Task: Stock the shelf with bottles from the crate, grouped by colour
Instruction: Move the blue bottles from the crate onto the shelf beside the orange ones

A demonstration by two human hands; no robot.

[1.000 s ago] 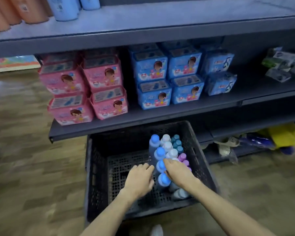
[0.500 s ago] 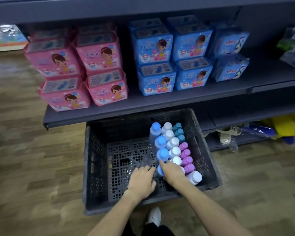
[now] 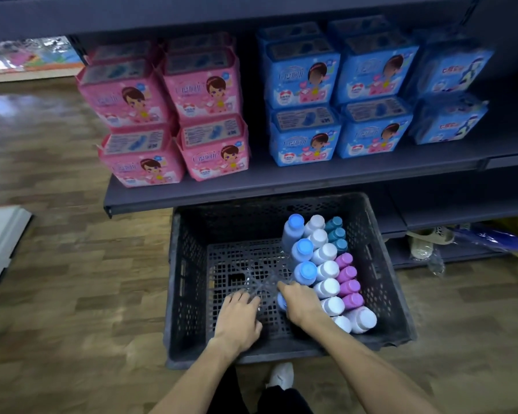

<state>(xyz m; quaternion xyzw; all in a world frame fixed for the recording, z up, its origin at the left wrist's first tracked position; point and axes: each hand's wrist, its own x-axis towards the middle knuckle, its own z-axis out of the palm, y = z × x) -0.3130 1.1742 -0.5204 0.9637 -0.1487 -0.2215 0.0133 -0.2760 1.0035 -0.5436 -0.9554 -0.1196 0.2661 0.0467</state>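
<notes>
Head view: right hand (image 3: pixel 300 301) curled round blue-capped bottle (image 3: pixel 281 300) near crate (image 3: pixel 186 294) front edge; left hand (image 3: pixel 239 316) relaxed, grasping nothing, over crate floor. Best lifted straight up, clear of white-capped row (image 3: pixel 326 270); shelf (image 3: pixel 281 186) just above crate.

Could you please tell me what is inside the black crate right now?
The crate holds upright bottles in rows: blue-capped, white-capped, teal, pink. The right hand covers the nearest blue-capped bottle.

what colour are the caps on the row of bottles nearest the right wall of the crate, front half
Pink-purple caps, clearest in the head view, inside the black crate.
</notes>
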